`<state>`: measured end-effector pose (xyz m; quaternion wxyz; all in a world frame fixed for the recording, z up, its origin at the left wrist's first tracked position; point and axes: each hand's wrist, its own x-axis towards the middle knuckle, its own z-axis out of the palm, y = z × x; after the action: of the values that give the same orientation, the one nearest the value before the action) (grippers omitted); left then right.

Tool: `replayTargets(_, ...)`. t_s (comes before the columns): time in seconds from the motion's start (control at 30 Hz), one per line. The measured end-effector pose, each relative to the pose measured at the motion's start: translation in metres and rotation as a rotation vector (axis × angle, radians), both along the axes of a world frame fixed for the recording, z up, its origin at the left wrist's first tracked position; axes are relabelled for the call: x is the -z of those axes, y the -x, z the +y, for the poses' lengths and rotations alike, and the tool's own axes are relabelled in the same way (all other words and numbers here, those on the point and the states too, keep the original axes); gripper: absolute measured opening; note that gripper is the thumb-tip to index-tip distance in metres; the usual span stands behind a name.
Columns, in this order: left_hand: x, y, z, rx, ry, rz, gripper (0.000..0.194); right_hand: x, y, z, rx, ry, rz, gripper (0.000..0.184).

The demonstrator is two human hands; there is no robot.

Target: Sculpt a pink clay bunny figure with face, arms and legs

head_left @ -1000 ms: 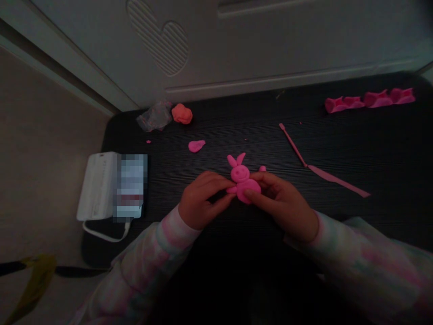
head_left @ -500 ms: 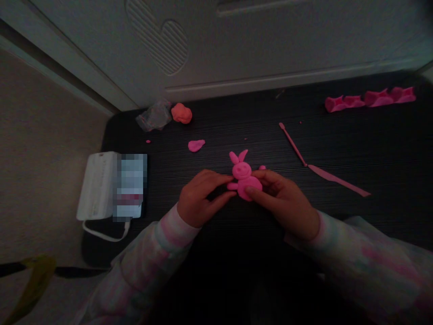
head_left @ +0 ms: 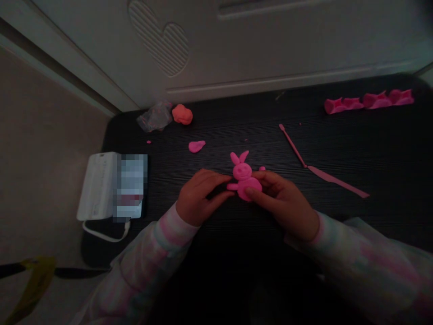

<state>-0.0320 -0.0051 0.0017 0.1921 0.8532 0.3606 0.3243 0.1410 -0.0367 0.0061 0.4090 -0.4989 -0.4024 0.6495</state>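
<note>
Across the upper frame, a pale panel (head_left: pixel 270 49) is seen behind the black counter (head_left: pixel 372 144). By the right hand (head_left: pixel 291 198), a pink figure (head_left: pixel 245 180) is held at centre, shifted slightly right since a second ago; its arm (head_left: pixel 232 186) is flanked more loosely by the left hand's (head_left: pixel 199 196) parted fingertips (head_left: pixel 221 180).

White cable (head_left: pixel 110 240), lit phone (head_left: pixel 132 185), ridged heart (head_left: pixel 174 48)

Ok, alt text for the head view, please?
The right hand holds a pink two-eared figure, thumb on its round body; finger and thumb of the left hand flank the figure's arm. An orange lump and a pink tool lie on the dark tabletop.
</note>
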Motion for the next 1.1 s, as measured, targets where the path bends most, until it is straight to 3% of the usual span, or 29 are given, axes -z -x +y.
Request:
replayTargets(0.17, 0.001, 0.001, 0.001, 0.034, -0.012, -0.02, 0.008, -0.002, 0.0, 0.001, 0.005, 0.008, -0.046, 0.016)
replayTargets(0.27, 0.001, 0.0, 0.001, -0.004, 0.073, -0.04, 0.012, -0.003, 0.0, 0.001, 0.012, 0.012, -0.029, 0.016)
replayTargets(0.4, 0.003, -0.001, -0.001, -0.051, 0.447, -0.179, 0.04, -0.003, 0.001, 0.0, 0.002, -0.002, 0.006, 0.016)
replayTargets(0.53, 0.004, -0.003, -0.005, -0.027, 0.758, -0.324, 0.02, -0.003, 0.001, -0.002, -0.037, -0.027, -0.005, 0.019)
replayTargets(0.73, 0.004, -0.006, -0.008, -0.082, 0.842, -0.369, 0.016, -0.004, 0.002, -0.002, -0.049, -0.064, -0.106, 0.018)
replayTargets(0.97, 0.003, -0.01, -0.007, -0.051, 1.035, -0.58, 0.018, -0.002, 0.002, -0.001, -0.06, -0.009, -0.081, 0.018)
replayTargets(1.1, 0.002, -0.014, -0.008, -0.061, 1.064, -0.602, 0.016, -0.001, 0.001, -0.001, -0.069, -0.026, -0.133, 0.018)
